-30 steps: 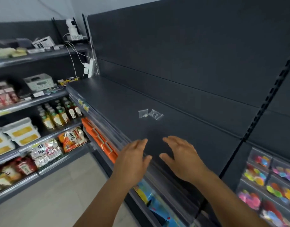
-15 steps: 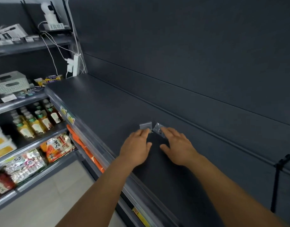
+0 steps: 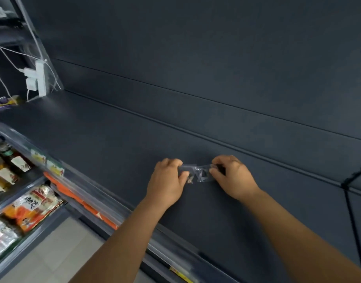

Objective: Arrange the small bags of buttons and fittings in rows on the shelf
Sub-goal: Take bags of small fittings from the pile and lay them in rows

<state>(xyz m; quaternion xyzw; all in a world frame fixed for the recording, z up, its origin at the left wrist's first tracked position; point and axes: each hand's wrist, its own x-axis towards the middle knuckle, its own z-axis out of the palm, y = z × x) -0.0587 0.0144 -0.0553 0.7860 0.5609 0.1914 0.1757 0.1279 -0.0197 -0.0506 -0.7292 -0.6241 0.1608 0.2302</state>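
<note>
Pinching two clear bags [image 3: 197, 173] side by side, seemingly flat, left hand [image 3: 167, 181] and right hand [image 3: 233, 177] fingers curl.

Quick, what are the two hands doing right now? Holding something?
Left hand: fingers pinch the left small clear bag on the dark shelf.
Right hand: fingers pinch the right small clear bag.

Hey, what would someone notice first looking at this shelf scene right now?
Two bare hands meet mid-frame over the wide dark grey metal shelf: the left hand and right hand each pinch a small clear plastic bag. At far left, bright orange snack packets sit on a lower shelf, with a white power strip above.
</note>
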